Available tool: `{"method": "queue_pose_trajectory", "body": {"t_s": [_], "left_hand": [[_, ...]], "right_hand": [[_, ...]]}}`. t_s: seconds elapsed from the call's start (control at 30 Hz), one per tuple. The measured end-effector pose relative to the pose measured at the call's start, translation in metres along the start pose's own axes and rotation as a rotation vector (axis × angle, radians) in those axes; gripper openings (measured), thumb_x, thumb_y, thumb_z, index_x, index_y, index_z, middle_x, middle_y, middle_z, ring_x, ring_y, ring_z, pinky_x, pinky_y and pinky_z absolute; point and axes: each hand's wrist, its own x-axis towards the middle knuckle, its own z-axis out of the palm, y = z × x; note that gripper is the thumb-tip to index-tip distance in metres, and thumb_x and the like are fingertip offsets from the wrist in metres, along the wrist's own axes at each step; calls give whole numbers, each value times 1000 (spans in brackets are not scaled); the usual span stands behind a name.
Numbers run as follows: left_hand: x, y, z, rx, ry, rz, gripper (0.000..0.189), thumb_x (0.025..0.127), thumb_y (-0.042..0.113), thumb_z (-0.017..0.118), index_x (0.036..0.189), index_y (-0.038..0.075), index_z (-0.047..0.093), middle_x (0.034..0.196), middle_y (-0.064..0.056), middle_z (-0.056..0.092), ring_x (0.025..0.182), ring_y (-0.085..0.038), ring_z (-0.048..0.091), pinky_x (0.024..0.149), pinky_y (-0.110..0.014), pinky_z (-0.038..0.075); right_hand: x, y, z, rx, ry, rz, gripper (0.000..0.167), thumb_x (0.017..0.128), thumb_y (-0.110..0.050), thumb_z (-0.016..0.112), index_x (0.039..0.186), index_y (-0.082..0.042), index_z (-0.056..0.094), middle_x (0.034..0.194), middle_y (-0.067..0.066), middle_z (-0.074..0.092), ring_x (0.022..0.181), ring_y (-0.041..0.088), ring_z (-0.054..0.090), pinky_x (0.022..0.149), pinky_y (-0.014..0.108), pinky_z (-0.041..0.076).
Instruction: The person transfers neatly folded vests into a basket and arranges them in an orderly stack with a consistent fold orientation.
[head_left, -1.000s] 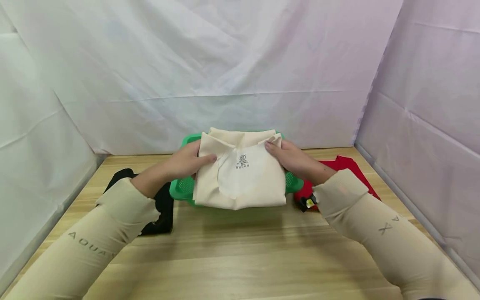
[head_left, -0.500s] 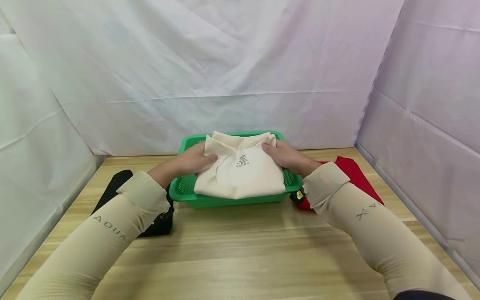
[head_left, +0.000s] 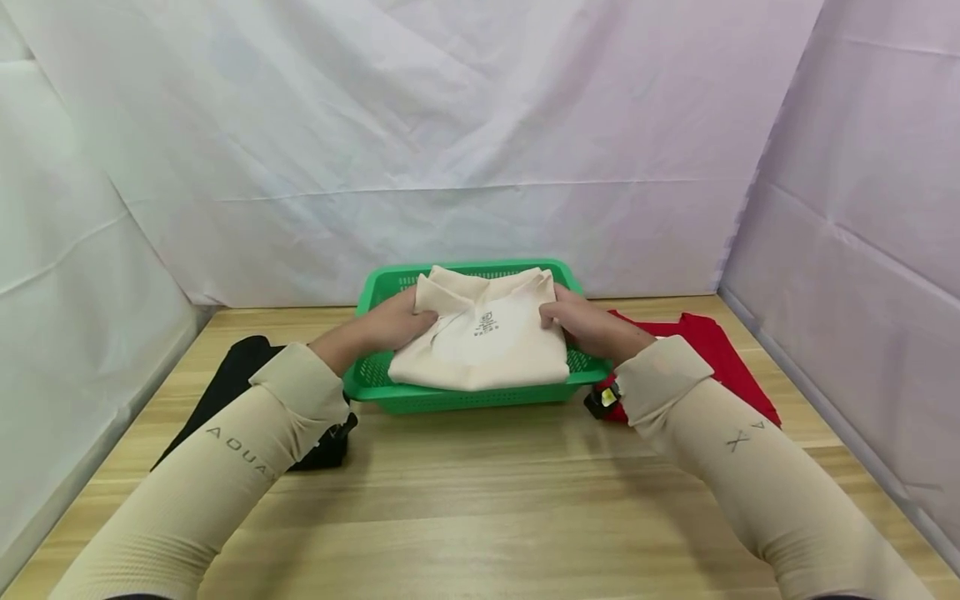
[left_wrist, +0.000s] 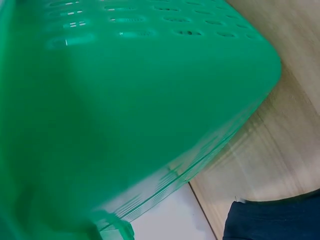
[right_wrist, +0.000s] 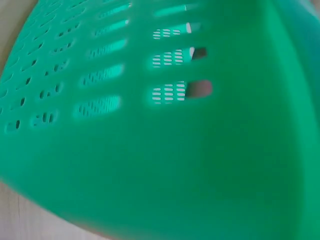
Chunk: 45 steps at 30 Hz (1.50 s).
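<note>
A folded cream shirt [head_left: 487, 362], its neckline and printed label facing up, lies over the opening of a green plastic basket [head_left: 472, 402] in the head view. My left hand [head_left: 390, 323] grips the shirt's left side with the thumb on top. On the opposite side my right hand [head_left: 588, 325] holds the right edge, thumb also on top. The fingers under the cloth are hidden in the head view. Both wrist views are filled by the slotted basket wall [left_wrist: 150, 110], so neither hand shows there.
On the wooden table [head_left: 480, 517], a black garment [head_left: 232, 383] lies left of the basket, partly behind my sleeve. A red garment [head_left: 723, 362] with a small black and yellow item [head_left: 606, 398] lies to the right. White curtains [head_left: 480, 142] enclose the back and sides.
Both hands have lowered the shirt from above the basket down into its opening. More of the basket's rim and front wall now shows. The right hand has shifted slightly rightward.
</note>
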Motion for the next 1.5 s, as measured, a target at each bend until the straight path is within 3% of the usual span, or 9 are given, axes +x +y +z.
{"method": "queue_pose_trajectory", "body": {"t_s": [0.17,0.3,0.53,0.83,1.0,1.2,1.33,1.4,1.5], "left_hand": [[1,-2,1,-114,-24,-1,48,108,17,36,154,17,26,123,-16,54,80,-25,68,74,-39,57],[-1,-2,0,-242,-58,-84,58,101,17,47,154,15,22,124,-18,54,80,-24,70,68,-39,59],[-1,-1,0,-241,-77,-175,84,98,19,59,160,19,3,130,-21,53,86,-27,68,65,-38,56],[8,-11,12,-67,-44,-188,95,100,20,61,160,18,-13,154,-23,37,121,-34,60,83,-39,56],[10,-21,18,13,-23,-181,96,100,19,61,160,16,-15,162,-23,24,142,-37,42,94,-45,52],[13,-29,24,115,-33,-187,95,101,19,58,159,14,-17,152,-27,40,98,-36,61,71,-40,48],[13,-28,25,186,-49,-176,102,98,21,63,158,7,-18,156,-29,33,121,-41,55,93,-50,49],[13,-29,26,241,-52,-163,106,96,21,67,157,6,-17,162,-28,20,143,-42,37,107,-53,42],[13,-29,28,343,-33,-140,107,94,21,70,159,11,-13,163,-29,12,133,-43,48,94,-50,49]], "right_hand": [[-2,2,2,-18,37,29,85,90,-1,44,159,-21,-2,159,10,20,131,31,37,99,44,44],[-1,6,7,-61,127,33,81,97,-6,47,161,-22,-1,160,14,27,133,33,45,102,46,48],[2,11,10,-114,238,-23,73,104,-10,46,161,-28,2,154,19,41,121,35,60,90,43,56],[9,18,15,-283,257,-29,80,104,-13,50,161,-30,-4,153,22,40,127,36,57,92,47,55],[14,18,20,-431,239,-10,83,102,-11,51,161,-25,-6,138,24,52,98,33,65,72,34,54],[18,17,23,-527,206,22,79,99,-4,49,162,-18,3,145,25,47,105,27,58,70,30,48],[19,17,21,-581,201,35,80,96,0,51,162,-17,7,150,22,42,113,30,57,78,33,49],[19,18,20,-625,185,33,83,94,1,53,162,-15,8,150,23,42,110,30,55,79,35,48],[19,20,18,-742,148,4,86,89,2,57,161,-10,11,154,24,37,115,34,49,88,41,46]]}}
